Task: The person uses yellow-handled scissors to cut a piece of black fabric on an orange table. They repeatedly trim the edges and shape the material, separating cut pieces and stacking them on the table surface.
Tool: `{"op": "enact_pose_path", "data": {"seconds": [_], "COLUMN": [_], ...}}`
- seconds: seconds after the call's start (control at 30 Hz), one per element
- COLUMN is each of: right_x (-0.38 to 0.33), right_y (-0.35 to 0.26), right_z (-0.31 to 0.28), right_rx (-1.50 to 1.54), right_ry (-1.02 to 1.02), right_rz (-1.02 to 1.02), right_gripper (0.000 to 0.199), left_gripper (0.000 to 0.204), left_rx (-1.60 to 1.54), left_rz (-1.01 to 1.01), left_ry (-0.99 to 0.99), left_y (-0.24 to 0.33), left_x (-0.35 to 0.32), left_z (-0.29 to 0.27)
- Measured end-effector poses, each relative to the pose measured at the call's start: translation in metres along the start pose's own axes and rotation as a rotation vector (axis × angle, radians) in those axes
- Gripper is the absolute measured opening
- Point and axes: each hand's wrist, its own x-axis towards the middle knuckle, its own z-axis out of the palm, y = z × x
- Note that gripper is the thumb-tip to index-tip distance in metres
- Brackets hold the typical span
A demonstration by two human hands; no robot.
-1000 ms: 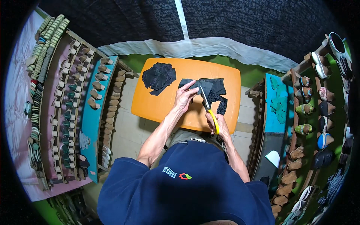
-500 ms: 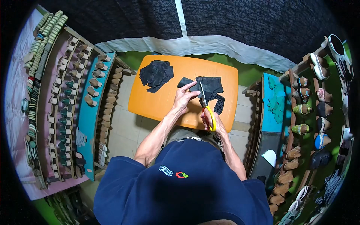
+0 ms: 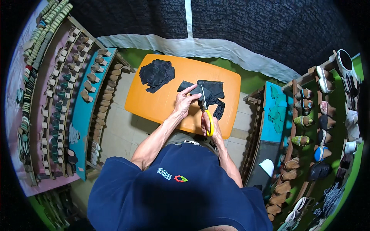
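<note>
The black fabric piece (image 3: 206, 92) lies on the orange worktop (image 3: 162, 104), right of centre. The left hand (image 3: 184, 101) presses its near left edge, fingers half spread. Just right, the right hand (image 3: 210, 125) grips yellow-handled scissors (image 3: 205, 107), blades reaching into the fabric.

Left hand (image 3: 184, 101) pressing black fabric (image 3: 211, 89) on orange table (image 3: 162, 102); right hand (image 3: 210, 126) gripping yellow-handled scissors (image 3: 206, 109), blades at the fabric. Black pile (image 3: 156, 74) far left. Shoe racks (image 3: 308, 127) right, sole racks (image 3: 65, 96) left.
</note>
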Motion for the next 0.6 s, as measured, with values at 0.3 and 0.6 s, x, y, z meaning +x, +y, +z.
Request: {"op": "enact_pose_path", "data": {"seconds": [0.3, 0.6], "right_x": [-0.001, 0.0], "right_y": [0.007, 0.017], "right_z": [0.018, -0.002], "right_rx": [-0.076, 0.073], "right_ry": [0.107, 0.192], "right_rz": [-0.017, 0.007], "right_gripper": [0.053, 0.049], "left_gripper": [0.052, 0.059], "left_rx": [-0.179, 0.221], "left_rz": [0.054, -0.248], "left_ry": [0.18, -0.11], "left_y": [-0.019, -0.026], "left_x": [-0.003, -0.007], "left_z": [-0.001, -0.039]}}
